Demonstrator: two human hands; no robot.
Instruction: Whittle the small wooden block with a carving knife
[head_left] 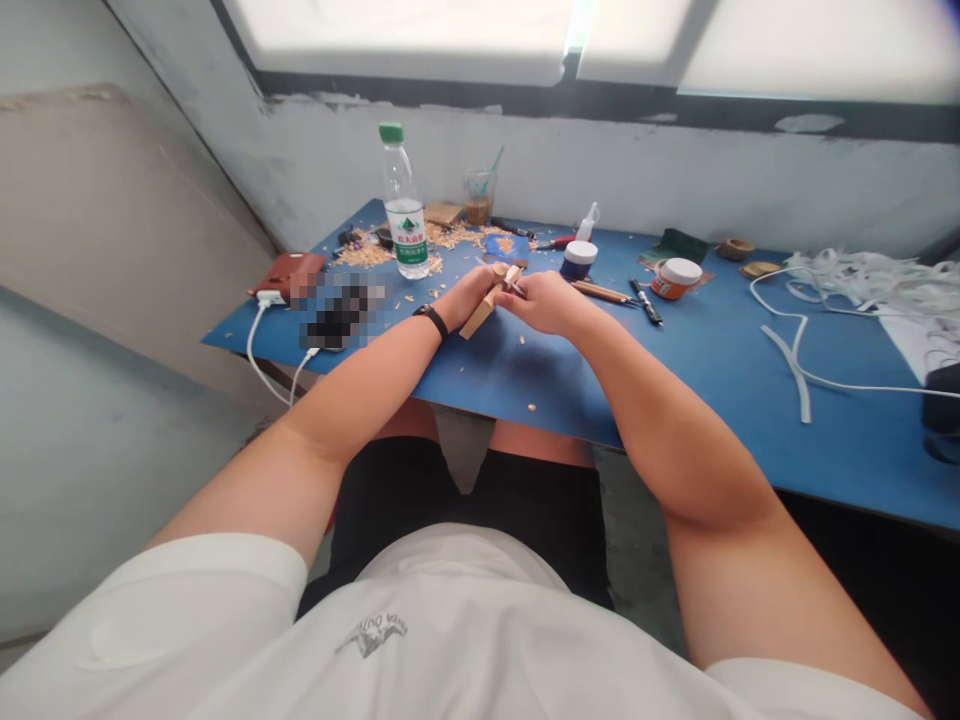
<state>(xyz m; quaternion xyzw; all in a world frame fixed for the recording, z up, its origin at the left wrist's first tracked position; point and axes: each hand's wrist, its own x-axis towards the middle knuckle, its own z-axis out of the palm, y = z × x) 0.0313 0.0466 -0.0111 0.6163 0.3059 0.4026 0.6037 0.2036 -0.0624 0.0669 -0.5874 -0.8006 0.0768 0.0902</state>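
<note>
Left hand (472, 297) clasps a wooden strip (478, 319), likely for steadiness; the right hand (545, 302) is closed around what may be a knife (517, 289).

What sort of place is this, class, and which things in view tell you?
Probably a craft or woodworking space: pale wood shavings are scattered over the blue table, the left hand holds a wooden piece, and a marker pen lies nearby.
</note>
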